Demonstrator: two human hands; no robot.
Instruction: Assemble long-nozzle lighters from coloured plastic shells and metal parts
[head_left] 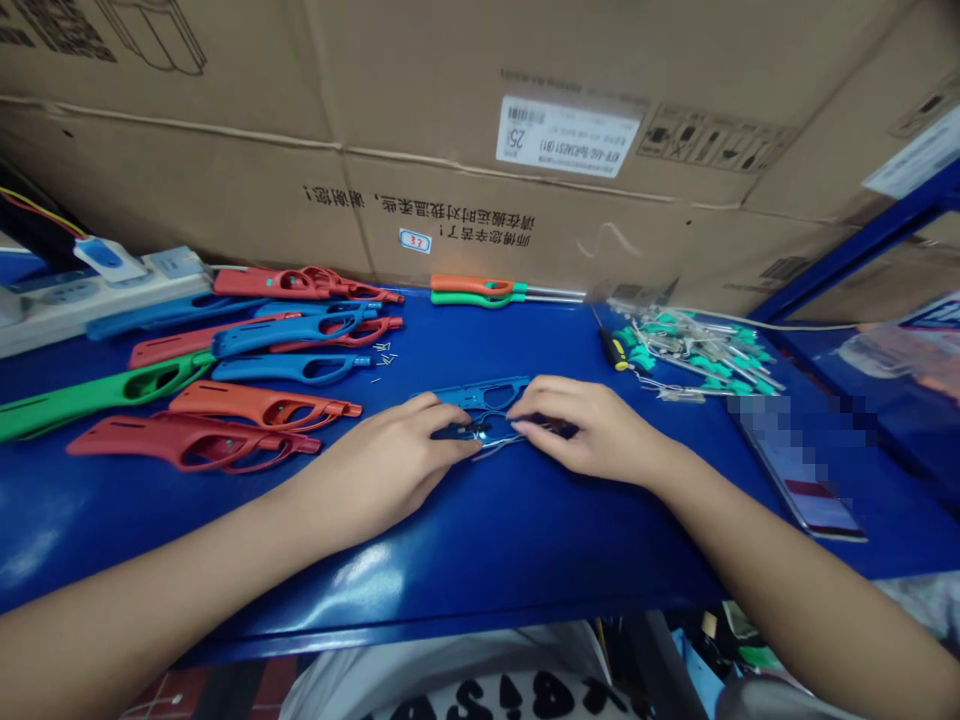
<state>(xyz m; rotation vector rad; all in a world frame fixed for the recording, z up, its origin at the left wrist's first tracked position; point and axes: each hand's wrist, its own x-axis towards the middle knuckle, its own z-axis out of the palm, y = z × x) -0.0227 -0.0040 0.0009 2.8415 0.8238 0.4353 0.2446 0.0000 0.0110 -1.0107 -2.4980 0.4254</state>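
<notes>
Item: blue plastic handle shell (pixel 487 392), flat, with a trigger-shaped opening.
Location: middle of the glossy blue bench top (pixel 487 540), straight ahead of you, just beyond your fingertips.
Long axis: left to right, parallel to the bench's front edge. Your fingers cover both ends, so which end is the nose cannot be told.
Fitting: small dark part with thin metal wire (pixel 480 432), lying against the shell's near edge, between your two hands.
Left hand (pixel 390 460): palm down, forearm coming in from the lower left, fingers curled together, thumb and forefinger tips closed on the dark part.
Right hand (pixel 592 430): palm down, fingers pressed together and pointing left, tips resting on the same part. Whether it grips cannot be told.
Left of you: pile of red, orange, blue and green plastic shells (pixel 247 400), long axes also left to right; loose small metal pins (pixel 384 355) beside it.
Back edge: orange and green long-nosed lighters (pixel 480 290), laid side by side.
Right of you: black-and-yellow screwdriver (pixel 613 348), touching a heap of teal-capped metal pieces (pixel 697 350).
Behind: brown cardboard cartons (pixel 450 120).
</notes>
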